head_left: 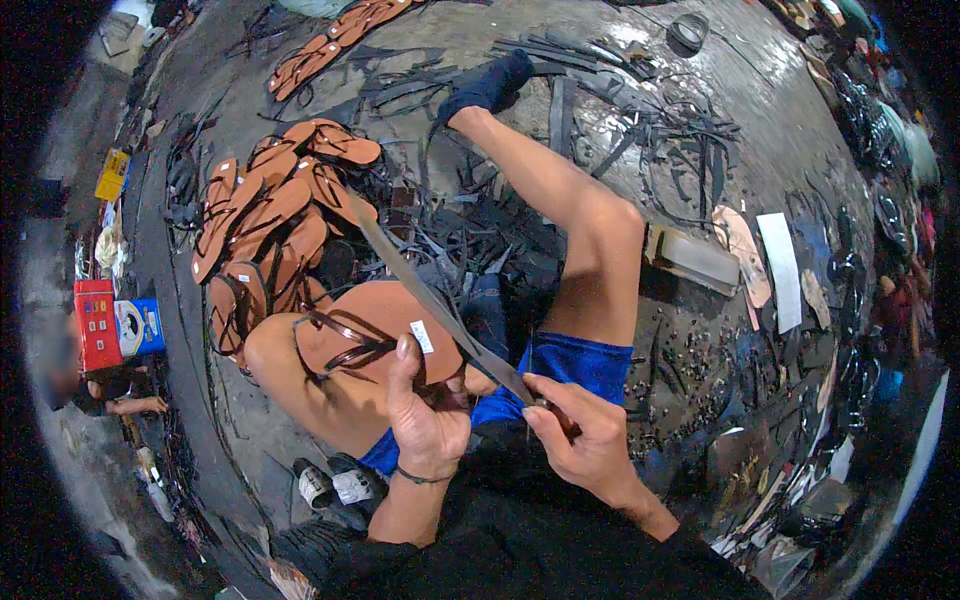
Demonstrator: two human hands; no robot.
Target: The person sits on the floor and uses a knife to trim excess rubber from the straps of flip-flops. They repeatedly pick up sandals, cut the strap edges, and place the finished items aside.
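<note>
My left hand (430, 430) holds a brown flip-flop (375, 300) from below, thumb up by its heel end. The sandal has dark, shiny straps and a small white sticker; it lies over my bent left leg. My right hand (580, 435) pinches the near end of a long, flat grey strip (425, 285) that looks like a blade. From my right fingers the strip slants away to the far left, passing along the sandal's right edge. Whether it touches that edge, I cannot tell. Just beyond the sandal lies a pile of similar brown flip-flops (275, 215).
Dark rubber offcuts (430, 235) litter the floor between my legs and beyond. More flip-flops (330, 45) lie in a row at the far side. A pale block (695, 260) and white strip (780, 270) lie right. A red box (97, 325) stands left, near another person's hand (140, 405).
</note>
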